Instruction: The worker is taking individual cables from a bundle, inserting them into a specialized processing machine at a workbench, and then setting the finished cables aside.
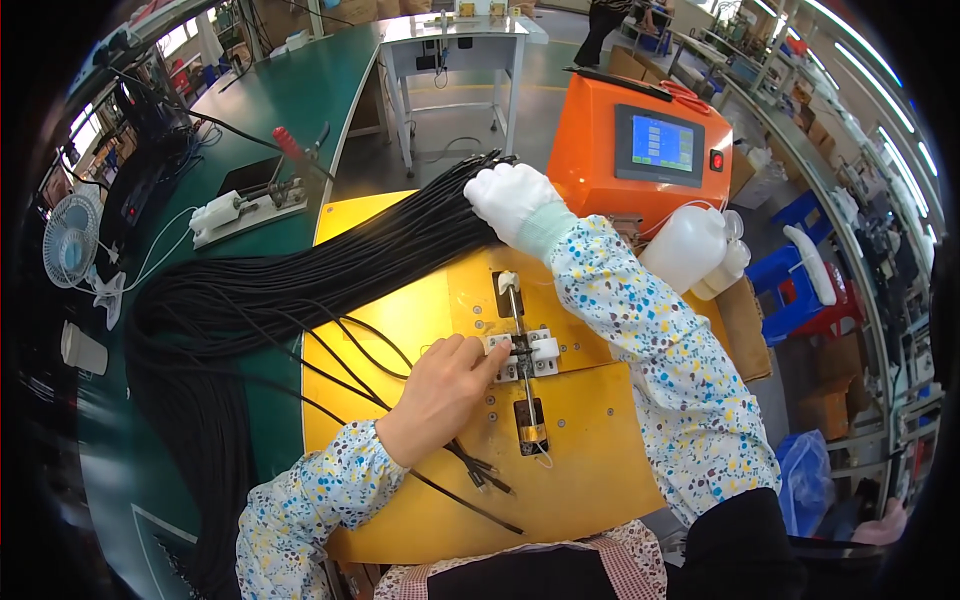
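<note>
My right hand (515, 205), in a white glove, is closed around the far end of a thick bundle of black cables (340, 260). My bare left hand (445, 382) rests at a small metal fixture with white blocks (541, 350). Its index fingertip presses at the left block, where a short black cable end (518, 351) shows. The other fingers curl under, partly hidden. Several loose cables pass beneath this hand, and their plug ends (485, 478) lie on the yellow plate (590, 450).
An orange machine (600, 140) with a screen stands beyond my right hand, white plastic bottles (688, 246) beside it. On the green table (290, 90) are a toggle clamp (250, 208), a small fan (70, 240) and a white cup (84, 347). The bundle hangs over the table's near-left side.
</note>
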The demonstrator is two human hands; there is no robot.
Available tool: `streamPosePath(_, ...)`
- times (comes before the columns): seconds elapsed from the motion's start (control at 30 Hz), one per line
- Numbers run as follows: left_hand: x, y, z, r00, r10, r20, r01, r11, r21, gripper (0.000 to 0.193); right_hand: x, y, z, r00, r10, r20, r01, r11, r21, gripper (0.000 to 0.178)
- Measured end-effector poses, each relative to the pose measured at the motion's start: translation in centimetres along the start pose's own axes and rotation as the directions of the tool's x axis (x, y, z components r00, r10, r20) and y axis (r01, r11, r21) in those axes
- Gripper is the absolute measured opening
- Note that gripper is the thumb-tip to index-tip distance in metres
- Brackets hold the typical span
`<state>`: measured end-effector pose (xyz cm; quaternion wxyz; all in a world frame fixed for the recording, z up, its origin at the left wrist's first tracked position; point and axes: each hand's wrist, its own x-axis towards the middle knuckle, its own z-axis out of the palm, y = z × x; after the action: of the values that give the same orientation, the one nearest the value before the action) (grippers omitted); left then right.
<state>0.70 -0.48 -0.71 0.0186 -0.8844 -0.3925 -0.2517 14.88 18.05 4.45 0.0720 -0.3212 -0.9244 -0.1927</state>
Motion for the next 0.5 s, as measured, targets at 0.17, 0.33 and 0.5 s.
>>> streamPosePath(0.17, 0.0, -0.2, 0.2, 0.997, -0.071, -0.012, 0.07, 0.995, -0.068, 0.043, -1.1, -0.8, -2.9, 0.996, 0.087, -0.029, -0.08, 0.977, 0.197, 0.011)
streamPosePath(0.33, 0.3, -0.9, -0.1, 0.982, -0.174, -0.069, 0.168, 0.982, -0.091, 0.037, -1.6, -1.2, -3.1, 0.996, 0.045, -0.08, -0.027, 0.977, 0.212, 0.01)
streamPosePath(0.5, 0.5, -1.4, 0.0, 0.983, -0.182, 0.036, 0.186, 0.966, -0.181, 0.019, -2.3, -1.0, -3.8, 0.999, 0.034, -0.001, -0.033, 0.993, 0.111, 0.007)
